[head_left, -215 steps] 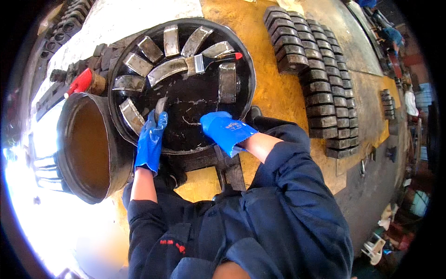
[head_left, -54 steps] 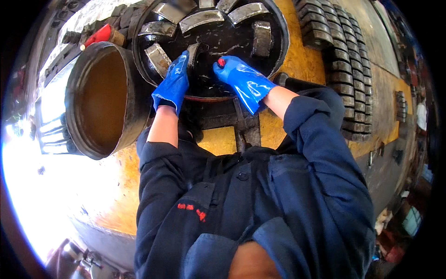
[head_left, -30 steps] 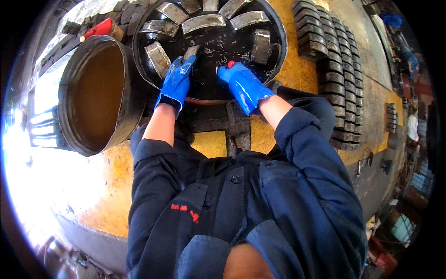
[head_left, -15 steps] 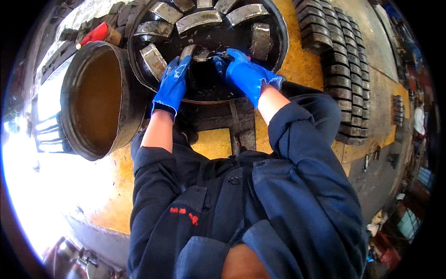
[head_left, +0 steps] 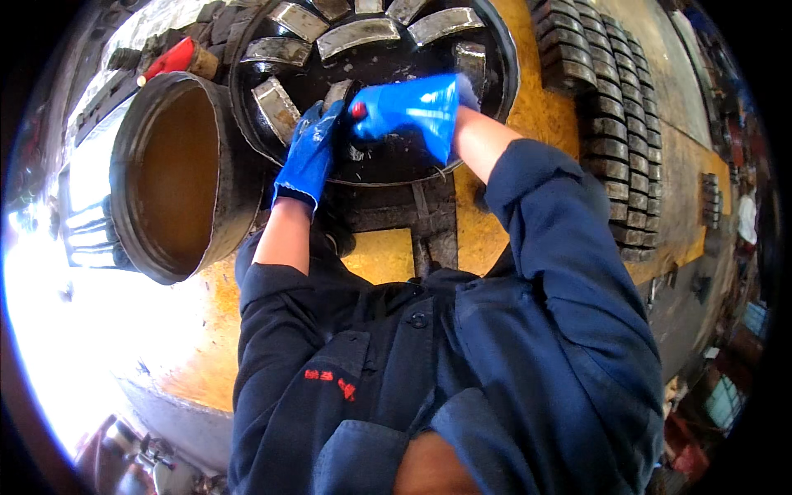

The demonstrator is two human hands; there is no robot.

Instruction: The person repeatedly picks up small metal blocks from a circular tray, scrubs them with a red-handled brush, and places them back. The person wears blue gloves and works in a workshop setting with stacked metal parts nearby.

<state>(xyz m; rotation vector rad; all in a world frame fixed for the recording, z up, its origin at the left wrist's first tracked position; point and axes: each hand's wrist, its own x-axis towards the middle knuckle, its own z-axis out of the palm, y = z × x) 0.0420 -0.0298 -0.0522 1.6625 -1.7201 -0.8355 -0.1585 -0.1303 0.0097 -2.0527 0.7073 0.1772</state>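
Observation:
Both my hands wear blue rubber gloves and work over a round dark pan [head_left: 512,82] of black liquid. My left hand [head_left: 308,155] grips the near end of a curved metal block [head_left: 337,92], which stands in the pan's near part. Just right of it, my right hand [head_left: 400,111] is closed in a fist, palm turned down. A small red end of a tool [head_left: 357,109] shows at that fist; the rest of the tool is hidden by the glove. Other shiny curved metal blocks [head_left: 357,36] lie around the pan's inside.
A large round metal drum [head_left: 235,165] with brownish contents stands left of the pan. A red-and-tan object [head_left: 172,59] lies behind it. Long rows of stacked dark curved blocks [head_left: 606,132] stand at the right on the yellow floor [head_left: 544,115].
My right hand has moved left toward the block and rolled over, so the red tool end now points left instead of right. My left hand stays nearly in place.

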